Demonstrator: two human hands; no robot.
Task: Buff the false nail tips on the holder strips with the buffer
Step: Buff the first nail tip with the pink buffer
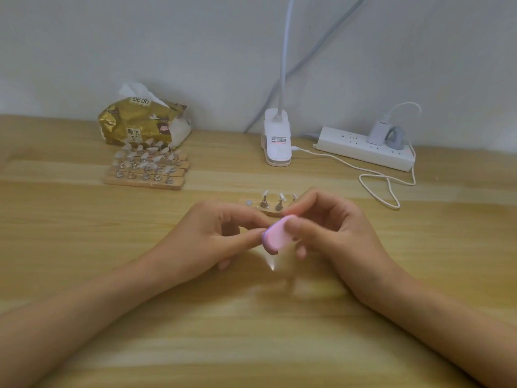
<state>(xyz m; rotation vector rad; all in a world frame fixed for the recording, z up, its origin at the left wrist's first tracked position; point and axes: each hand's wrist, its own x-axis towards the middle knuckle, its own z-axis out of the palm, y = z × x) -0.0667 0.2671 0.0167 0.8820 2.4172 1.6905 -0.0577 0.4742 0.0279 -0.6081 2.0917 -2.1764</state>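
A pink buffer block is held above the wooden table in front of me. My right hand grips it between thumb and fingers. My left hand pinches something small against the buffer's left end; the buffer hides what it is. Just behind my hands lies a wooden holder strip with nail tips on metal stands and one bare round magnet at its left end; my right hand covers its right part. A stack of several more holder strips with nail tips sits at the back left.
A gold tissue pack lies behind the stacked strips. A white clip lamp base stands at the back centre, its cable looping to a white power strip at the back right. A grey wall rises behind the table.
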